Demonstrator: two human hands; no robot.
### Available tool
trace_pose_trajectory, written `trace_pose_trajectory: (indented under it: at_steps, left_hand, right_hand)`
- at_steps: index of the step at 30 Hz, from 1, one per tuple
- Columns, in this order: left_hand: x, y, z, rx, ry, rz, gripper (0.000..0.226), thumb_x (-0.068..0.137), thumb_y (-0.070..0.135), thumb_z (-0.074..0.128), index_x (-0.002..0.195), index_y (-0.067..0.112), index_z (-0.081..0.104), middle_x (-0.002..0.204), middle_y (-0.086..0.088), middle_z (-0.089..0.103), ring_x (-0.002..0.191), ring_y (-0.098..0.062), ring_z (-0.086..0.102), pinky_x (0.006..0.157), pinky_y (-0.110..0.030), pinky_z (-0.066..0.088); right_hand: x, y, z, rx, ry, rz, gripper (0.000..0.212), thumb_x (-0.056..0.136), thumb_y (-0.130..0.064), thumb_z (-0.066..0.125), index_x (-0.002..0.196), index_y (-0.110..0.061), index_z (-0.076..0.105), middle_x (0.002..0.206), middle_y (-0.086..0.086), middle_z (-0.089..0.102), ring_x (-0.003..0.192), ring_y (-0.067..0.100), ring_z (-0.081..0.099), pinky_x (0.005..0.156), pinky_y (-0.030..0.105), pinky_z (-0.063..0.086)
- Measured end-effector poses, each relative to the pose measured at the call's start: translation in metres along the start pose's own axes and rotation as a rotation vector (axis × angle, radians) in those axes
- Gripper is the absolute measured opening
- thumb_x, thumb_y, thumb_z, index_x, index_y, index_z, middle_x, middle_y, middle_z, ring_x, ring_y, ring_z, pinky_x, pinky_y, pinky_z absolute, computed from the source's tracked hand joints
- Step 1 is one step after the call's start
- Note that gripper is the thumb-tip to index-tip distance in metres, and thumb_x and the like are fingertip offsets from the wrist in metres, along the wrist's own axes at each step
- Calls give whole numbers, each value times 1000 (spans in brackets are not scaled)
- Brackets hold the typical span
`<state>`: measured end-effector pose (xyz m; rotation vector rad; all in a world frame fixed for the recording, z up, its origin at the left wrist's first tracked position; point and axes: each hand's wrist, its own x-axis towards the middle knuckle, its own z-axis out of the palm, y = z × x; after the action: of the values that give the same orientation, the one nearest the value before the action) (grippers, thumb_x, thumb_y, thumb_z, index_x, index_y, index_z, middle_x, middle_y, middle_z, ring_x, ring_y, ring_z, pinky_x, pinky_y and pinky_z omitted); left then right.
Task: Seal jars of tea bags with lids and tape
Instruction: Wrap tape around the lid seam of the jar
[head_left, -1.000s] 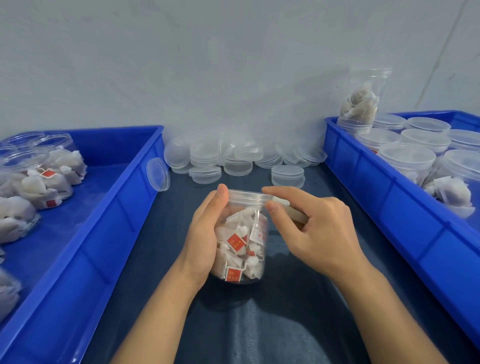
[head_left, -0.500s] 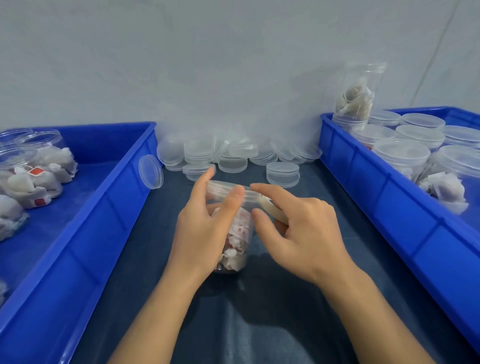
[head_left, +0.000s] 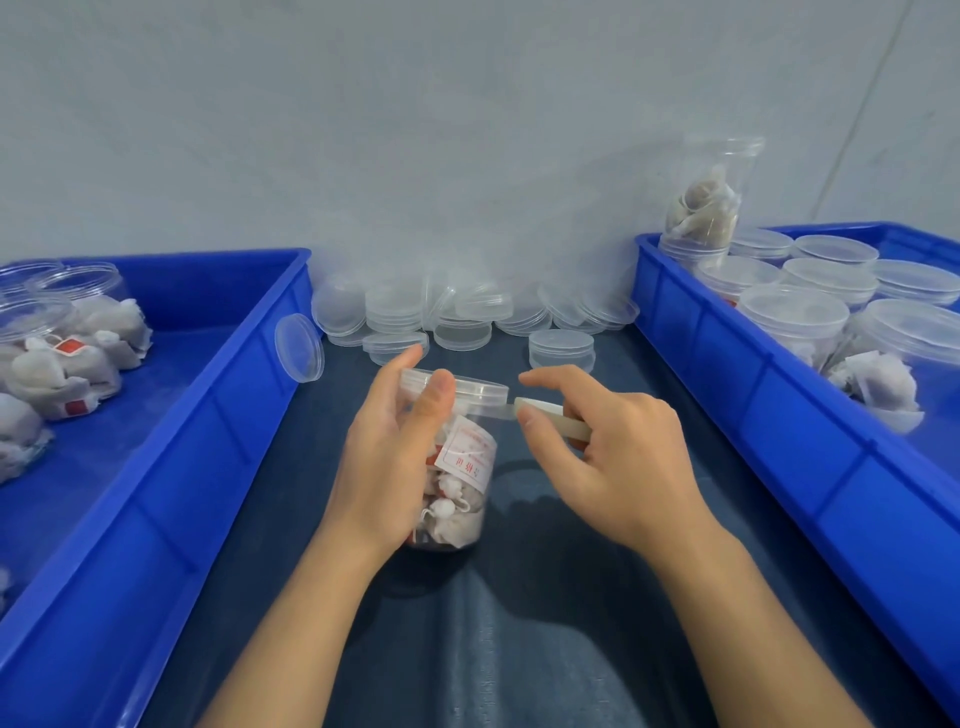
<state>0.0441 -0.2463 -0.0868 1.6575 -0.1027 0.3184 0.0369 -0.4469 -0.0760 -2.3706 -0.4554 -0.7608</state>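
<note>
Clear tape (head_left: 488, 411) runs from the roll (head_left: 551, 422) to the lidded tea-bag jar (head_left: 457, 467).
Left hand (head_left: 387, 467) grips the jar; right hand (head_left: 613, 457) pinches the roll: keep tension, turn steadily.

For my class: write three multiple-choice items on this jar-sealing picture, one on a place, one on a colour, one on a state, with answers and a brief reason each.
1. Where does the jar in the hands stand?
A. in the left bin
B. on the dark mat between the bins
C. in the right bin

2. What colour are the bins?
A. blue
B. green
C. red

3. How is the jar's top?
A. open, no lid
B. lid on
C. covered with cloth

Answers:
1 B: it rests on the mat, held by the left hand.
2 A: both bin walls are blue.
3 B: a clear lid sits on it, while the right hand holds a tape roll beside the rim.
</note>
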Motion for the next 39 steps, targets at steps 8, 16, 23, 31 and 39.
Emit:
trace_pose_trajectory:
  at_steps: [8, 16, 23, 31, 39]
  left_hand:
    - [0, -1, -2, -33, -27, 18, 72, 87, 71, 59, 149, 35, 55, 120, 35, 68, 111, 12, 66, 82, -6, 51]
    - [-1, -2, -2, -108, -65, -47, 70, 85, 72, 61, 143, 33, 62, 136, 11, 70, 126, -6, 66, 109, -35, 51]
    - [-1, -7, -7, -274, -143, -146, 50, 94, 57, 59, 137, 34, 65, 128, -7, 74, 119, -25, 72, 103, -46, 54]
    - [-3, -4, -3, -30, -26, -9, 39, 94, 57, 55, 118, 26, 51, 111, 7, 66, 101, -9, 68, 88, -37, 55]
    - [-18, 12, 7, 492, -13, 79, 87, 79, 84, 48, 153, 39, 42, 127, 22, 66, 117, -3, 61, 99, -35, 50]
  right_hand:
    - [2, 3, 1, -10, -47, 57, 44, 97, -61, 40, 122, -36, 66, 52, -13, 47, 54, 9, 52, 59, 32, 43]
    - [2, 0, 1, 25, -123, 117, 45, 94, -66, 38, 128, -45, 59, 55, -9, 53, 62, 12, 57, 71, 38, 52]
    - [1, -6, 1, 71, -205, 138, 41, 93, -66, 35, 128, -56, 54, 67, -28, 60, 71, 7, 59, 74, 35, 51]
    - [-2, -14, 4, 80, -142, 177, 49, 91, -70, 32, 126, -50, 59, 65, -17, 65, 74, 9, 63, 78, 38, 52]
    - [-8, -22, 7, -31, -67, 151, 51, 93, -65, 32, 120, -36, 65, 60, -14, 61, 69, 18, 64, 70, 40, 52]
